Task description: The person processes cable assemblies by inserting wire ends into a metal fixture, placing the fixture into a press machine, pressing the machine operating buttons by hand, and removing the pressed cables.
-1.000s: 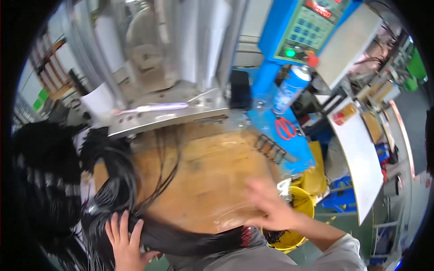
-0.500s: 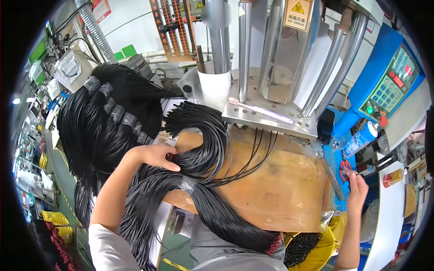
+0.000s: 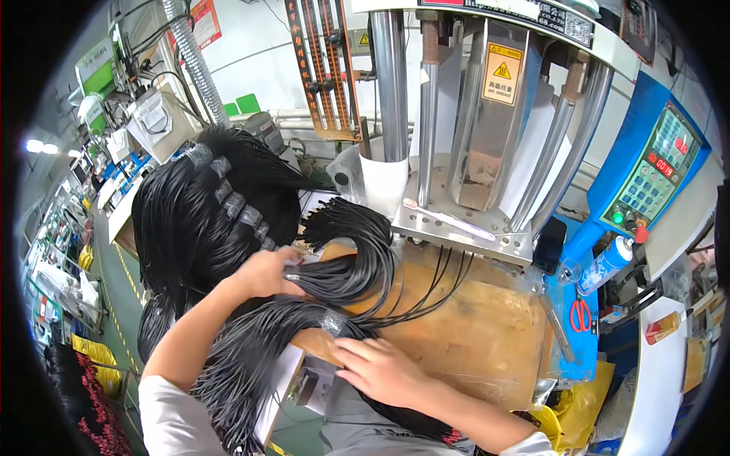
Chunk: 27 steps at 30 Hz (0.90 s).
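The left hand (image 3: 266, 272) clenches a bundle of black cables (image 3: 346, 262) at ten o'clock on the worktop (image 3: 471, 334); the right hand (image 3: 378, 370), fingers released, presses flat at seven o'clock. Best keep the strands gathered, untangled, ends aligned toward the press (image 3: 464, 220).

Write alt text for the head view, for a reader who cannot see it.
A person's left hand grips a curved bundle of thin black cables, and the right hand rests on a taped bundle of black cables, over a worn brown wooden worktable. A tall metal press machine stands behind.
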Tool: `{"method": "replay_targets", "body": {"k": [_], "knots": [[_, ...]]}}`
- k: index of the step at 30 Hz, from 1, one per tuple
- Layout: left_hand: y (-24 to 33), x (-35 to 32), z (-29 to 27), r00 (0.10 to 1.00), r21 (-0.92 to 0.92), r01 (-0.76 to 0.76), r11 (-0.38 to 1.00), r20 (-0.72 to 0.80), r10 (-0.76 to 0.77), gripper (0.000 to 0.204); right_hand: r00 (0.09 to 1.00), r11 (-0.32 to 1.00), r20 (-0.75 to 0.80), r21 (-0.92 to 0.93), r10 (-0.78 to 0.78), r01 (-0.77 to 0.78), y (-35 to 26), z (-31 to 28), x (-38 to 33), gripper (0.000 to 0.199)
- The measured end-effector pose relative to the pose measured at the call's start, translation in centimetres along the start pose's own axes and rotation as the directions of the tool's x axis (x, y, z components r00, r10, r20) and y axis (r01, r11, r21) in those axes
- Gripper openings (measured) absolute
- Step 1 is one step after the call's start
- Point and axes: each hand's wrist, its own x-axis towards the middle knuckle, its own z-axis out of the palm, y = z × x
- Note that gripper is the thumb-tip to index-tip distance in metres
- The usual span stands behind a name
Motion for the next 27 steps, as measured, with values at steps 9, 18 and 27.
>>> {"method": "replay_targets", "body": {"k": [9, 18, 27], "knots": [[-0.9, -6.2, -5.1, 0.976, 0.429, 0.164, 0.888, -0.202, -0.082, 0.043, 0.992, 0.926, -0.048, -0.355, 0.119, -0.128, 4.5, 1.4, 4.9, 0.033], [-0.1, -6.6, -4.2, 0.951, 0.076, 0.305, 0.949, -0.083, -0.299, 0.053, 0.982, 0.879, -0.136, -0.441, 0.134, -0.181, 12.5, 0.4, 6.5, 0.017], [-0.4, -14.2, -13.0, 0.534, -0.263, 0.321, 0.910, -0.743, -0.403, 0.046, 0.891, 0.795, 0.032, -0.469, 0.452, -0.386, 13.3, 0.1, 7.1, 0.048]]}}
